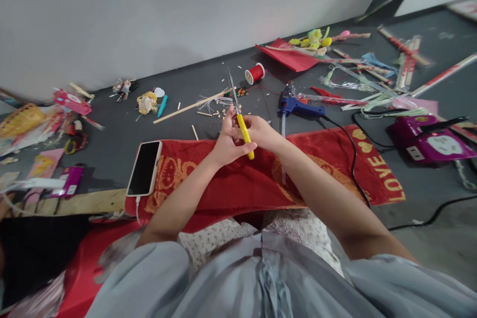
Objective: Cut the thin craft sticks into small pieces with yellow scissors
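Observation:
My left hand [224, 145] and my right hand [261, 131] meet above the near edge of the table, closed around a yellow-handled knife [244, 129]. Its metal blade points away from me and slants slightly left. The left thumb reaches across near the end of the handle, while the right fingers overlap the left ones. Whether anything small is pinched between the fingertips is hidden. Just beyond my hands lie small cut wooden bits [214, 115], a long thin wooden stick [190, 107] and a spool of red thread [255, 74].
A red towel [238, 184] covers the table edge below my hands. On its left lies a phone [144, 169] with a cable. A blue glue gun [301, 107] with a black cord rests to the right, near a purple box [432, 141]. Packaged sticks [408, 62] lie farther right.

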A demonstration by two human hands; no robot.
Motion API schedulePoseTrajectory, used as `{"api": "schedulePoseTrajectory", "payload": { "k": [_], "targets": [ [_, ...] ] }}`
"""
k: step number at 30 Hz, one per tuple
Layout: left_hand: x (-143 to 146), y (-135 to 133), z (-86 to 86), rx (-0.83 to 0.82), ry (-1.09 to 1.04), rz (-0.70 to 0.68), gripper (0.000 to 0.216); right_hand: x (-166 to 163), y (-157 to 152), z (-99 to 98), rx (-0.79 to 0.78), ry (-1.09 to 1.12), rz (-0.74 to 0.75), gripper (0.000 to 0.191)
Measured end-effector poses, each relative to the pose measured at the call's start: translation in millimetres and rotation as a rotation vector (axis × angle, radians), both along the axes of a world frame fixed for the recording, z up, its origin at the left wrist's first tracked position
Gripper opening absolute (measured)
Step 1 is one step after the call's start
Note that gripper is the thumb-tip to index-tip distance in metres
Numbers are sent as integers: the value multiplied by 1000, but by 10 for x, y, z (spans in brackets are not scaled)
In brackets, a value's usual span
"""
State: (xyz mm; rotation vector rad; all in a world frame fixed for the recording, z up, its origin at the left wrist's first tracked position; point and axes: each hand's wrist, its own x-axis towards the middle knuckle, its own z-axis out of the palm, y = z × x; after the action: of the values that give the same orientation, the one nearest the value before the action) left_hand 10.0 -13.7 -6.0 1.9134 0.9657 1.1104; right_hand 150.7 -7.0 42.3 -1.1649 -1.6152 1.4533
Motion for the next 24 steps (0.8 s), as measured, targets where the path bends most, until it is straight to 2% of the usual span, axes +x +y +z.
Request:
{"api": "schedulePoseTrajectory", "payload": {
  "k": [8,16,24],
  "targets": [
    [14,-19,101,-88,-7,-13,103,-52,6,-62,3,3,-3,43],
    [25,23,-20,-47,-47,66,96,-52,9,-59,8,-36,-14,41],
    [9,32,-20,-5,-40,79,97,-59,25,-101,3,-33,-12,42]
  ]
}}
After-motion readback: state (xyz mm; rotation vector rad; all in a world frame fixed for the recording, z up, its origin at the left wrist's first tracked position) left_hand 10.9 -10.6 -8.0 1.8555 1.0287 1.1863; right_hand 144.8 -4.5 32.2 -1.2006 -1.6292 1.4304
